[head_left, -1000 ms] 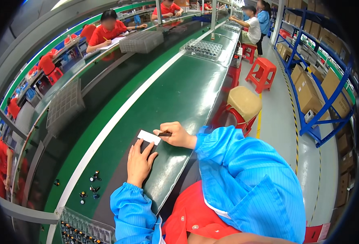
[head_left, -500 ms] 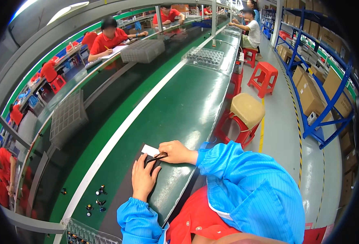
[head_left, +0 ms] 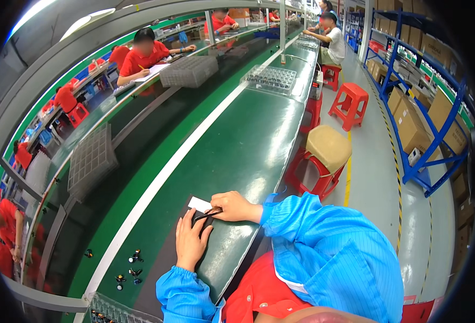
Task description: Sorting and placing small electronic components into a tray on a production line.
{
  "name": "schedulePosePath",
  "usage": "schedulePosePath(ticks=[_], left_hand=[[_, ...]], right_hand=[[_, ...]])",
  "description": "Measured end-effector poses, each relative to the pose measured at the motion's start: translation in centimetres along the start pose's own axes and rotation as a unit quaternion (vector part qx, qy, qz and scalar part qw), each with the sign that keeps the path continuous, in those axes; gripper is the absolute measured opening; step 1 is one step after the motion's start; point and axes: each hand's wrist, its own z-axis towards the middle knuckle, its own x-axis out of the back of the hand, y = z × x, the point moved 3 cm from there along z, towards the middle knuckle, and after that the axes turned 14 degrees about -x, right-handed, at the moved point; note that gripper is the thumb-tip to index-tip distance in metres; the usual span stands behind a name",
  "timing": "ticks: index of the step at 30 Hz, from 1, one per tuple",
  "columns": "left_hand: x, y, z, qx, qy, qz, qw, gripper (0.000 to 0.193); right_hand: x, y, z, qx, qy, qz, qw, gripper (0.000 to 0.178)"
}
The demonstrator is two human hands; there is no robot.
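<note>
In my right hand (head_left: 233,206), closed fingers grip black tweezers (head_left: 208,213), whose tips point left toward my other hand. My left hand (head_left: 189,245) lies on the work surface with fingers stretched out and thumb apart, its fingertips beside the tweezer tips. Just beyond the fingertips is a small white card (head_left: 199,204), on the end of a dark mat strip (head_left: 159,269). Whether a tiny part sits between the tips and my left fingers is too small to tell.
Several small black components (head_left: 135,255) lie left of the mat. A clear tray (head_left: 132,312) of parts is at the lower left, and another tray (head_left: 272,78) stands farther up the green bench (head_left: 216,140). Red stools (head_left: 349,105) stand to the right. Co-workers sit across the line.
The tweezers have tilted slightly between my hands. Both hands stay almost in place, and the whole view has shifted a little. Across the line, the writing co-worker's head and arm have moved slightly.
</note>
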Motion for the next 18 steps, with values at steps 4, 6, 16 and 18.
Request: schedulePosePath(ticks=[4,6,16,18], left_hand=[[-0.15,-0.05,-0.02,-0.004,-0.003,-0.006,1.000,0.030],[-0.12,-0.15,-0.04,-0.003,-0.003,-0.010,1.000,0.031],[-0.05,-0.24,-0.12,0.004,-0.002,-0.016,1.000,0.031],[-0.11,-0.21,-0.14,0.010,-0.008,-0.014,1.000,0.030]], right_hand=[[0.17,0.15,0.06,-0.003,0.014,0.006,1.000,0.020],[0.11,0.25,0.18,0.006,0.017,0.008,1.000,0.020],[0.26,0.13,0.26,0.000,0.009,0.004,1.000,0.020],[-0.01,0.12,0.21,-0.005,0.000,0.000,1.000,0.019]])
